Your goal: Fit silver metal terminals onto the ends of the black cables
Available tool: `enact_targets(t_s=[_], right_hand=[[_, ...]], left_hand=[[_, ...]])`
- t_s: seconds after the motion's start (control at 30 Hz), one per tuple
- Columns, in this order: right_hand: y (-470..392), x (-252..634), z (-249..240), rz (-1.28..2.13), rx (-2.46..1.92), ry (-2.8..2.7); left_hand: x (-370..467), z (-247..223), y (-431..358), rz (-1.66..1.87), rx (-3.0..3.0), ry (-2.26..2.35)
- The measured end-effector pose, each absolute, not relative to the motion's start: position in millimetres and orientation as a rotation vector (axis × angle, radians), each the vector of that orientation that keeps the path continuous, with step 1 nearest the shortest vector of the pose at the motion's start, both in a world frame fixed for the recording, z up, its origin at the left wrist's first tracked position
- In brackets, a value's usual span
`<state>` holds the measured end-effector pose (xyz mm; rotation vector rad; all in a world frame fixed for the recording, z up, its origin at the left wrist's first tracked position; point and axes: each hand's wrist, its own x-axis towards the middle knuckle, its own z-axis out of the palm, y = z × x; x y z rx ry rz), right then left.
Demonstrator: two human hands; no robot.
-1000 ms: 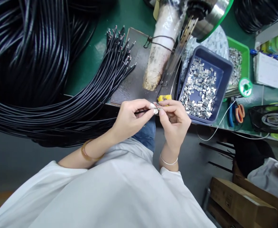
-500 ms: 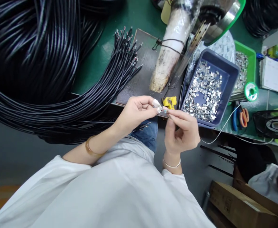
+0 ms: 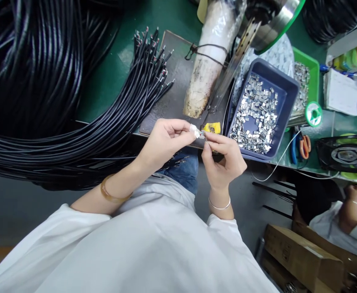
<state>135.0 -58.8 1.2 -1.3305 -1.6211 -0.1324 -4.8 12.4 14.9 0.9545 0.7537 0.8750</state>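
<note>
My left hand (image 3: 170, 140) is closed in a pinch, with white coverings on its thumb and fingertip. Between its tips and those of my right hand (image 3: 224, 158) is a small silvery metal part (image 3: 202, 133), too small to make out fully. The right fingers pinch at its other side, with the remaining fingers curled. Just behind the fingertips lies a yellow piece (image 3: 212, 127) on a dark board (image 3: 174, 97). To the right of my hands, a dark blue bin (image 3: 289, 91) holds many small metal shells (image 3: 257, 110).
Bundled black cables (image 3: 117, 110) with stripped ends lie at left. A plastic-wrapped white tube (image 3: 204, 65) points down over the board. Further right are a green tray (image 3: 314, 69), a solder spool (image 3: 313, 114), orange-handled pliers (image 3: 304, 146) and a fan (image 3: 349, 154). A co-worker's arm (image 3: 351, 209) shows at lower right.
The view has shifted so the bench things sit slightly further left. My hands stay together at the small part, with the right fingertips now closer to the left ones.
</note>
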Motion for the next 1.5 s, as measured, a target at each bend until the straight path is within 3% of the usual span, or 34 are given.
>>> enact_targets(t_s=[0.37, 1.5], right_hand=[[-53.8, 136.8, -4.0, -0.137, -1.333, -1.62], [-51.7, 135.1, 4.8, -0.115, -1.39, -1.625]], left_hand=[[2.4, 14.4, 13.9, 1.025, 1.114, 0.892], [-0.7, 16.4, 14.5, 0.94, 1.124, 0.934]])
